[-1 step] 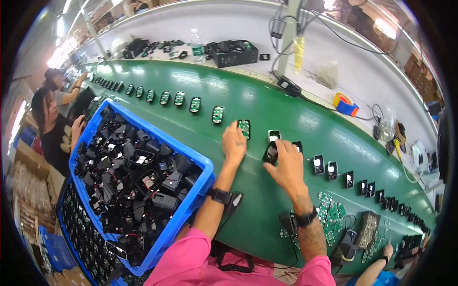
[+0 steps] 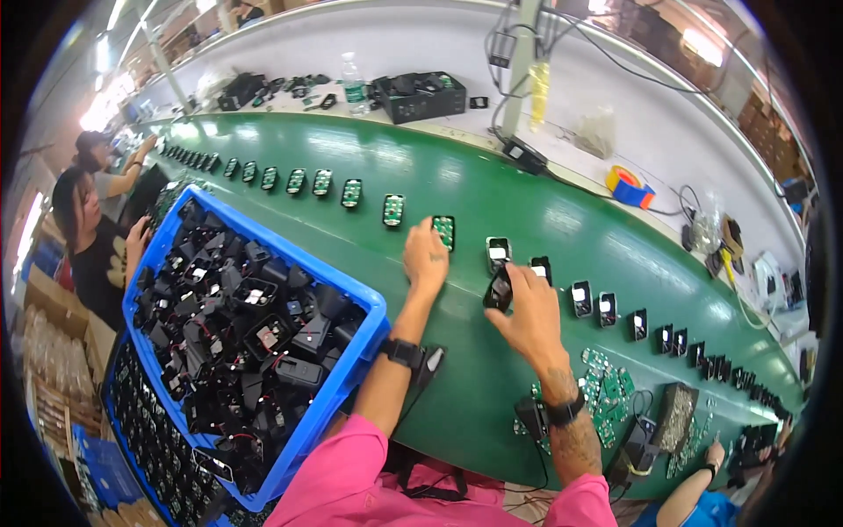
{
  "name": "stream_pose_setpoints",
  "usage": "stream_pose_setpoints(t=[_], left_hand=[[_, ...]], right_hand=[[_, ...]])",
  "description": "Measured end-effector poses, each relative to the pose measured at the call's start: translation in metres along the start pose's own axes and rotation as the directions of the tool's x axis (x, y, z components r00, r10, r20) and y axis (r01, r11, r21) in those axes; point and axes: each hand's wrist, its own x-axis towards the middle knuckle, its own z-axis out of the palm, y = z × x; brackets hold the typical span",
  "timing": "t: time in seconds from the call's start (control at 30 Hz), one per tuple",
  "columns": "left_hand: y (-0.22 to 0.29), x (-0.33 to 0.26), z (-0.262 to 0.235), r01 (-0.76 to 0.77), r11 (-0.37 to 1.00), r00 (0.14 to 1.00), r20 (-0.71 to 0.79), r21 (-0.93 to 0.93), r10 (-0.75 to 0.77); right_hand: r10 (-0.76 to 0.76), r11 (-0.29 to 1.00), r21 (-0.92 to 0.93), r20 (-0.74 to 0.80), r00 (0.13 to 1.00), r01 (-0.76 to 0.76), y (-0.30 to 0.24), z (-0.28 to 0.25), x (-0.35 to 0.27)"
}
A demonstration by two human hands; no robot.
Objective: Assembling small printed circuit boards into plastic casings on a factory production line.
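- Your blue plastic crate (image 2: 362, 309) of black casings, at your near left, is heaped full: much remains.
- Your right hand (image 2: 533, 309) is clamped on one small black plastic casing (image 2: 499, 290) above the green table (image 2: 492, 369).
- Your left hand (image 2: 425, 255) rests flat, fingers spread, beside a green-faced unit (image 2: 444, 230).
- About nine green-faced units trail left; some nine open casings trail right.

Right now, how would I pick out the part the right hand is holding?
Follow the row of small parts along the green conveyor belt to the gap near its middle. The black casing there is in the grip of the right hand, tilted above the belt, unlike its flat-lying neighbours.
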Motion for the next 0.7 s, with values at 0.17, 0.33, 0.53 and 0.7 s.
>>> stream_pose_setpoints(t=[0.17,0.33,0.53,0.7], left_hand=[[0.003,0.002,-0.01,0.095,0.991,0.993,0.06,0.096,-0.101],[0.033,-0.086,-0.047,-0.276,0.918,0.931,0.159,-0.286,0.33],[0.033,-0.195,-0.135,0.619,0.604,0.46,0.855,-0.501,0.238],[0.03,-0.211,-0.136,0.695,0.508,0.506,0.848,-0.509,0.156]], right_hand=[[0.079,0.987,0.146,-0.049,0.996,-0.071,0.002,-0.019,-0.076],[0.247,0.934,0.291,-0.102,0.963,-0.209,-0.012,-0.019,-0.131],[0.081,0.853,0.519,-0.013,0.997,-0.063,-0.048,-0.009,-0.151],[0.326,0.737,0.609,0.059,0.944,-0.293,-0.045,-0.008,-0.18]])
